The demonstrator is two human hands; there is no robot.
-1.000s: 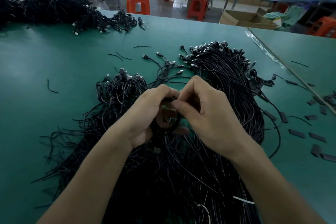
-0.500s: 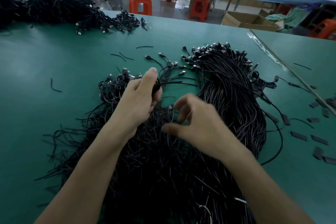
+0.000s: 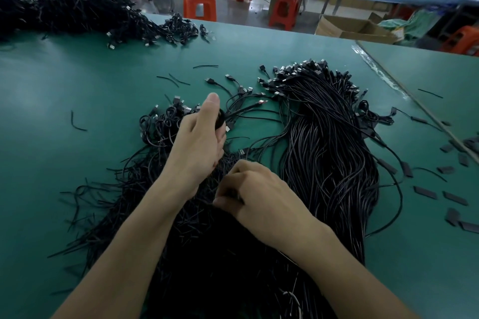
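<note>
The left hand [image 3: 199,142] grips a small coiled cable [image 3: 222,119] over the middle of the green desk [image 3: 77,80], thumb raised. Closer to the near edge, the right hand [image 3: 259,199] curls its fingers into the heap of thin black ties [image 3: 207,254]. I cannot tell whether it pinches one.

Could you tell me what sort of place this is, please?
Most likely a cable-assembly workshop or small factory. Heaps of identical black cables lie on a long green work table, the left hand grips one coiled cable, and red plastic stools and a cardboard box stand beyond it.
</note>
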